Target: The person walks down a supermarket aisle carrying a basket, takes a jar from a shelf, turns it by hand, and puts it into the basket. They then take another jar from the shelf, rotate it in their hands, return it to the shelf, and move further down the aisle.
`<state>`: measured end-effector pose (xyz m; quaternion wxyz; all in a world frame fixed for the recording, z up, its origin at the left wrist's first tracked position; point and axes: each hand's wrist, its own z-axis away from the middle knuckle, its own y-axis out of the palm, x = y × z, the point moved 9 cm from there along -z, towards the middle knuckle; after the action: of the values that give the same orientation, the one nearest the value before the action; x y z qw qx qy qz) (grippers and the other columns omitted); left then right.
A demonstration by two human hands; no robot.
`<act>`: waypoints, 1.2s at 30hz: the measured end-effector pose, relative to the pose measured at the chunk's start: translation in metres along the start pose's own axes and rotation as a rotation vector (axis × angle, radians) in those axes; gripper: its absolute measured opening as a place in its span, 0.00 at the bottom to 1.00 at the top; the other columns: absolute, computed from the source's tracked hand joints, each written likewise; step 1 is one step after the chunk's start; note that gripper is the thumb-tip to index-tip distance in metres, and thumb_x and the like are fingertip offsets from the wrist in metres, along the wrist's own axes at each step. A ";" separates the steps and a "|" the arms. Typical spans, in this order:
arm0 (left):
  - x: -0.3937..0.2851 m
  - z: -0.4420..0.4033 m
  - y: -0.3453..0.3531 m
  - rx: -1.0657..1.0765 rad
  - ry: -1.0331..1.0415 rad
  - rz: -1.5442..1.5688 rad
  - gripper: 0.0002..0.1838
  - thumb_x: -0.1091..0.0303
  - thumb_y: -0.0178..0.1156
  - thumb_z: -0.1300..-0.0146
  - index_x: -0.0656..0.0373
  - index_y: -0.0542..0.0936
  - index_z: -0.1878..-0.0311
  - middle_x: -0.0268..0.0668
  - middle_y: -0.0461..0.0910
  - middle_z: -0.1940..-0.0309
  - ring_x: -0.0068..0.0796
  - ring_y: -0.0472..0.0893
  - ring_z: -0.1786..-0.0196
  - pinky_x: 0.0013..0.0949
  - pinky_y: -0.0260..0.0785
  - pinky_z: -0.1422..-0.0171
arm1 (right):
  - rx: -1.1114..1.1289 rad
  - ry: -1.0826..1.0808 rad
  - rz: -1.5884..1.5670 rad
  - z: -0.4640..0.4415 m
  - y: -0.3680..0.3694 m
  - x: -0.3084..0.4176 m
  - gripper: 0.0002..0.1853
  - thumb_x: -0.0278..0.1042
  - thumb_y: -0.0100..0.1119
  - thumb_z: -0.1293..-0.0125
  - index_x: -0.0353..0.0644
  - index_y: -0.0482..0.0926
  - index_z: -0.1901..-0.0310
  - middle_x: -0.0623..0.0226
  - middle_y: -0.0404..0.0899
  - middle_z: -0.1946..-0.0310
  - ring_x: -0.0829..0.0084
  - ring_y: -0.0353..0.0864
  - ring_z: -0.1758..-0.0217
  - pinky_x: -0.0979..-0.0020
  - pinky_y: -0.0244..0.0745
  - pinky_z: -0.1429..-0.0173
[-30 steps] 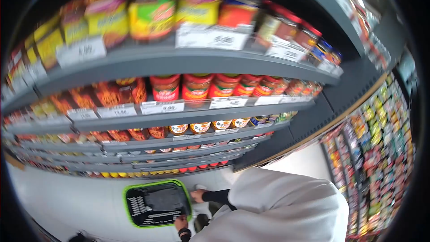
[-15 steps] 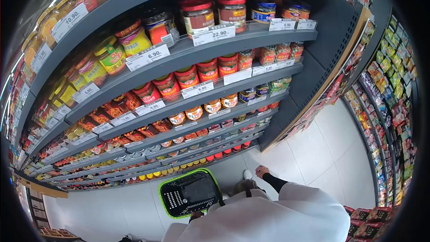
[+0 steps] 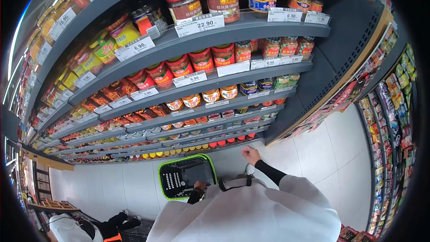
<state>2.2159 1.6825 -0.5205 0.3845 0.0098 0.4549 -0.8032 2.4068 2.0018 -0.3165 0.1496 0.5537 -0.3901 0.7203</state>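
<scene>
Shelves (image 3: 187, 38) packed with jars curve across a store aisle, price tags lining their edges, above a pale tiled floor (image 3: 307, 157). Below them, a person in a loose white top (image 3: 251, 210) looks down on a black basket (image 3: 172, 181) with a bright green rim, positioned just in front of the body and near the foot of the display. The left hand (image 3: 200, 185) is at the basket's near side, overlapping its edge; how its fingers are set, and whether they grip the basket, cannot be told at this angle. The right hand (image 3: 251, 154), extending from a black sleeve (image 3: 271, 172), is held apart from the basket, above a white shoe (image 3: 249, 169), its fingers appearing loosely curled, though whether they are fully closed cannot be told. Red-lidded brown jars (image 3: 224, 3) stand behind a 22.90 price tag (image 3: 199, 25) on an upper shelf, with blue-lidded jars (image 3: 263, 0) to their right and red-labelled jars (image 3: 200, 60) a level lower. At lower left, another person (image 3: 67, 226) in white appears near dark fixtures, well apart from both hands
</scene>
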 end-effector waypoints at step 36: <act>-0.204 -0.030 -0.189 -0.276 0.136 0.529 0.13 0.59 0.54 0.41 0.55 0.83 0.61 0.38 0.82 0.71 0.30 0.82 0.68 0.33 0.73 0.62 | -0.177 -1.062 0.369 -0.044 -0.166 0.407 0.06 0.24 0.58 0.46 0.40 0.76 0.65 0.66 0.77 0.65 0.64 0.76 0.57 0.61 0.68 0.46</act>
<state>2.2315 1.8836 -0.3267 0.5467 0.1292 0.5659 -0.6035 2.3451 2.0535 0.1183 -0.1495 0.7481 -0.5607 0.3219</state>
